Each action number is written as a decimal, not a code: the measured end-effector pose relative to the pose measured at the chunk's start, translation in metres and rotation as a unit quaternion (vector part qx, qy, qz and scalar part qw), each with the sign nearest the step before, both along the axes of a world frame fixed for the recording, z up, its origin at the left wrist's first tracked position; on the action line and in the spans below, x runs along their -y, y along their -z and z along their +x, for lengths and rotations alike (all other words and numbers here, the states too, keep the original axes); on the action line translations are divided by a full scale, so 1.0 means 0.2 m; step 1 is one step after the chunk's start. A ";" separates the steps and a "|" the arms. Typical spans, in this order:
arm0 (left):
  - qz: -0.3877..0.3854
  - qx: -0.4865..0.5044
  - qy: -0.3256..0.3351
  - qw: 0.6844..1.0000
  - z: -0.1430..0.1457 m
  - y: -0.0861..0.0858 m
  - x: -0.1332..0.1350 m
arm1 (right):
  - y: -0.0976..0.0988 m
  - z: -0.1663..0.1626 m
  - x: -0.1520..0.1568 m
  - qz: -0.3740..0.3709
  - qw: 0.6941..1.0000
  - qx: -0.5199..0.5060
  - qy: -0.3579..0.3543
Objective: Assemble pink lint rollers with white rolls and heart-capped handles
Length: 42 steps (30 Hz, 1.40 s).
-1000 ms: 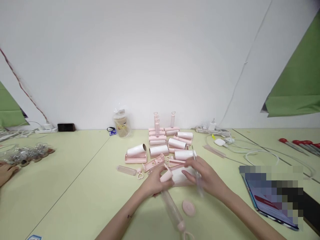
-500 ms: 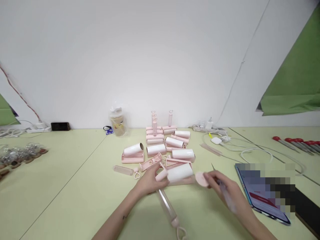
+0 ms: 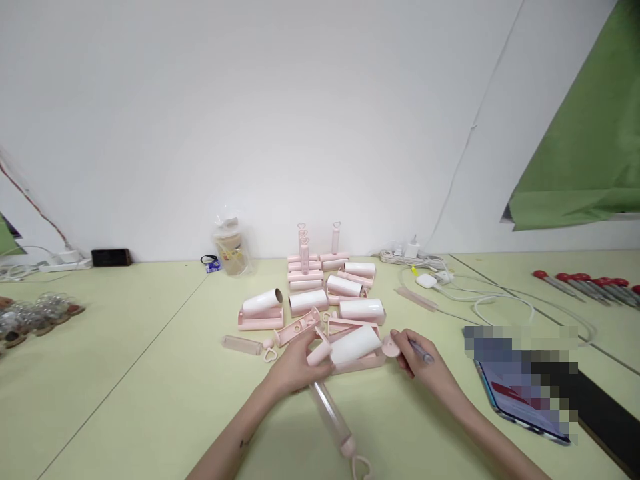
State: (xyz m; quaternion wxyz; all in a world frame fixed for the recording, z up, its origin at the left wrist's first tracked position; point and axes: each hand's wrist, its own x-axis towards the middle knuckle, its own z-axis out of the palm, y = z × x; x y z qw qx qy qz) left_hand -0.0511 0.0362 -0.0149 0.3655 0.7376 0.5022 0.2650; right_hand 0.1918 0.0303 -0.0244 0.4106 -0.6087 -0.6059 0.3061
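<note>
My left hand (image 3: pixel 296 363) is closed around the pink end of a lint roller whose white paper roll (image 3: pixel 356 345) points right. A clear handle (image 3: pixel 331 413) with a pink heart loop extends from below this hand toward me. In my right hand (image 3: pixel 431 367), thumb and fingers pinch a round pink end cap (image 3: pixel 391 347), close to the right end of the roll; whether they touch is unclear. A slim pen-like tool (image 3: pixel 421 351) also sits in the right hand, its tip hidden. Left of my left hand lie an open pink case (image 3: pixel 299 327) and a loose clear handle (image 3: pixel 243 344).
Several lint rollers (image 3: pixel 309 302) and pink cases stand or lie farther back. A bagged cup (image 3: pixel 231 250) stands by the wall. White cables (image 3: pixel 480 300), a phone (image 3: pixel 523 393) and red-ended tools (image 3: pixel 580 277) lie right; clear glass-like pieces (image 3: pixel 40 313) lie far left.
My right hand has moved left and slightly up, bringing the pink cap closer to the roll's right end. My left hand keeps its grip. The whole view has shifted slightly.
</note>
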 end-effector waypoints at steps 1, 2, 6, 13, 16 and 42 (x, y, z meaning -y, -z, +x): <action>-0.002 0.002 0.003 1.000 0.00 0.00 0.00 | 0.00 -0.01 -0.01 -0.002 1.000 -0.006 0.001; -0.004 0.004 0.006 1.000 0.00 0.00 0.00 | 0.01 -0.02 -0.01 -0.004 1.000 -0.011 0.000; -0.001 0.004 0.002 1.000 -0.01 0.02 0.00 | 0.03 -0.06 -0.02 -0.017 1.000 -0.005 -0.002; 0.007 0.001 -0.007 1.000 0.01 0.04 0.01 | 0.01 -0.11 0.04 -0.013 0.997 0.068 0.033; 0.011 -0.014 -0.014 1.000 0.02 0.04 0.02 | -0.01 -0.10 0.05 -0.004 0.997 0.069 0.019; -0.082 0.075 -0.023 0.993 0.10 0.06 0.30 | -0.07 -0.20 0.31 0.110 0.932 0.233 -0.256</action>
